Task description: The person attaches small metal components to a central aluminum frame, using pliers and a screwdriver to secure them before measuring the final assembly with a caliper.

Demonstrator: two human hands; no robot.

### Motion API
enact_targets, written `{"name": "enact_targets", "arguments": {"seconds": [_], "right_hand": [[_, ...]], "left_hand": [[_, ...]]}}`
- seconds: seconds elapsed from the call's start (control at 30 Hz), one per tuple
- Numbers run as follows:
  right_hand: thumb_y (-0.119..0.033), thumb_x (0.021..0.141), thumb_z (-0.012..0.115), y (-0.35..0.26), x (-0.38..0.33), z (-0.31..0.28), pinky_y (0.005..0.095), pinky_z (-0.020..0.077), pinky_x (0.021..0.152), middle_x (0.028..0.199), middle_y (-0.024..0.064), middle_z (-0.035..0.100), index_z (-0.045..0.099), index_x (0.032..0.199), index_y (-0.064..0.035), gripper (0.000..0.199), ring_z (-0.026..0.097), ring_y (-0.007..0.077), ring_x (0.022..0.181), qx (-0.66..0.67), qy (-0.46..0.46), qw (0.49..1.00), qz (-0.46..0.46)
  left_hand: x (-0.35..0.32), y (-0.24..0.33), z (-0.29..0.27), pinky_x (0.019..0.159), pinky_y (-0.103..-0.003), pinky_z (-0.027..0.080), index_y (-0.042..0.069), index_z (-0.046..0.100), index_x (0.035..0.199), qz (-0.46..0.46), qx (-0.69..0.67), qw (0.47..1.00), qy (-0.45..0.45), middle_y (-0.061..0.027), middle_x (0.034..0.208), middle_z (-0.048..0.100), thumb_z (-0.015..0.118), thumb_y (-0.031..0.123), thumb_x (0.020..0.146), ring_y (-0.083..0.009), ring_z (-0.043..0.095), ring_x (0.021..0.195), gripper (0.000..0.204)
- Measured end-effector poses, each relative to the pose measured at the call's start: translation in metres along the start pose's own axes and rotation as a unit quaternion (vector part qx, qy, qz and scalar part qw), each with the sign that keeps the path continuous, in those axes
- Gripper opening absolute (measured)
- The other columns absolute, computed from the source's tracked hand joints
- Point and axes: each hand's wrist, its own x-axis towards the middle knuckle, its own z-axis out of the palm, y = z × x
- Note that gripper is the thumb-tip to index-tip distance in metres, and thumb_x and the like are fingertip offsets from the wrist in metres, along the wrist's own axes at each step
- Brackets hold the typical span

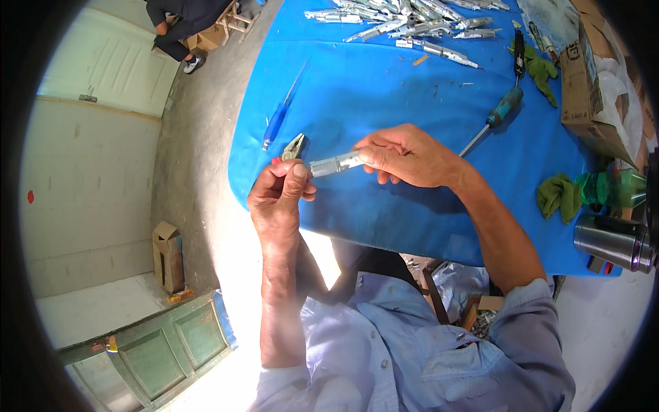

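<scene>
Between my hands I hold a slim silver metal part (334, 165) above the near side of the blue-covered table (357, 113). My left hand (276, 199) pinches its left end between thumb and fingers. At the other end, my right hand (412, 158) grips it, thumb on top. A pair of pliers (294, 147) with red handles lies just beyond my left fingers, its handles mostly hidden. Farther left rests a blue screwdriver (276, 125). Many similar silver parts (412, 19) are heaped at the far side.
To the right lie a teal-handled screwdriver (504, 108), a black-handled tool (519, 55) and green cloths (558, 197). A cardboard box (582, 96), a green bottle (614, 187) and a steel flask (611, 242) line the right edge. Another person (180, 31) sits at the far left.
</scene>
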Motion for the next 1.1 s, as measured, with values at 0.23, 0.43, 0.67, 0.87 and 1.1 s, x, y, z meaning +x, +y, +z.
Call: {"name": "enact_targets", "arguments": {"seconds": [0.23,0.43,0.67,0.87,1.1], "right_hand": [[-0.016,0.101,0.073,0.000,-0.007,0.006,0.0264,0.0472,0.065,0.089,0.0002,0.066,0.072,0.122,0.0010,0.027,0.055,0.0065,0.075,-0.074,-0.024,0.996,-0.039],[-0.009,0.094,0.077,0.007,-0.006,0.012,0.0257,0.0498,0.068,0.093,0.0005,0.070,0.073,0.120,-0.0009,0.027,0.059,0.0055,0.078,-0.078,0.000,0.995,-0.059],[-0.008,0.086,0.076,0.006,-0.006,0.019,0.0324,0.0537,0.073,0.093,0.0075,0.075,0.073,0.109,-0.0020,0.024,0.070,0.0151,0.084,-0.094,0.047,0.988,-0.114],[-0.009,0.081,0.077,0.011,-0.006,0.022,0.0371,0.0550,0.075,0.094,0.0111,0.073,0.073,0.107,-0.0048,0.028,0.071,0.0254,0.083,-0.184,0.073,0.969,-0.146],[-0.009,0.081,0.082,0.014,-0.006,0.024,0.0351,0.0550,0.072,0.097,0.0089,0.070,0.074,0.112,-0.0058,0.033,0.068,0.0245,0.085,-0.258,0.072,0.948,-0.173]], "left_hand": [[-0.023,-0.004,0.007,0.066,-0.027,0.057,0.003,0.073,0.105,-0.007,-0.001,1.000,0.006,-0.0047,0.090,0.073,0.076,0.016,0.101,-0.0116,0.067,0.073,0.013],[-0.029,-0.005,0.005,0.069,-0.030,0.058,0.002,0.072,0.111,0.008,0.020,1.000,-0.002,-0.0064,0.091,0.074,0.074,0.014,0.101,-0.0141,0.070,0.076,0.015],[-0.036,-0.005,0.000,0.073,-0.030,0.058,0.002,0.071,0.116,-0.014,-0.009,1.000,-0.017,-0.0070,0.101,0.074,0.072,0.004,0.100,-0.0143,0.071,0.086,0.016],[-0.039,-0.007,0.000,0.076,-0.029,0.058,0.003,0.071,0.117,-0.033,-0.031,0.999,-0.026,-0.0067,0.107,0.073,0.073,-0.003,0.096,-0.0136,0.068,0.090,0.022],[-0.041,-0.010,-0.002,0.076,-0.028,0.058,0.004,0.072,0.117,-0.051,-0.032,0.998,-0.018,-0.0064,0.107,0.073,0.074,-0.004,0.094,-0.0129,0.069,0.091,0.024]]}}
